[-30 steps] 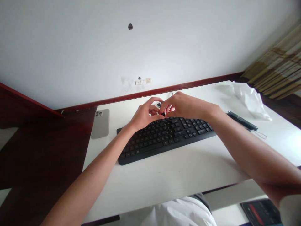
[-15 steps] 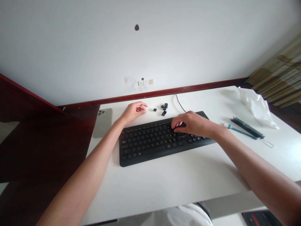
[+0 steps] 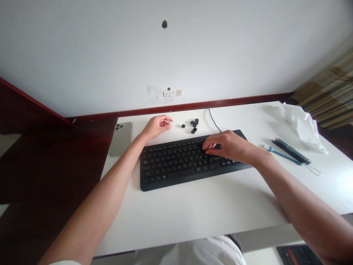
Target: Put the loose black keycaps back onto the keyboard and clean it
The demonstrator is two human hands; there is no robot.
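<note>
A black keyboard (image 3: 180,173) lies at a slant on the white table, with several key places lacking their caps right of its middle. My right hand (image 3: 224,144) rests over that part, thumb and fingertips brought together low against the keys. Whatever lies between those fingertips is too dark and small to make out. Beyond the keyboard's back left edge, my left hand (image 3: 157,126) is held with loosely bent fingers, thumb apart from them, holding nothing. To its right, a single black keycap (image 3: 183,126) lies near a small group of loose keycaps (image 3: 194,130).
A grey phone (image 3: 121,141) lies at the table's left edge. On the right are a dark narrow tool (image 3: 292,151), a blue brush (image 3: 285,156), a wire loop (image 3: 313,170) and a crumpled white plastic bag (image 3: 303,125). A cable (image 3: 214,119) runs back from the keyboard.
The view has shifted slightly. My right hand stays at the same part of the keyboard, and my left hand's fingers have curled in a little more. The loose keycaps lie as before.
</note>
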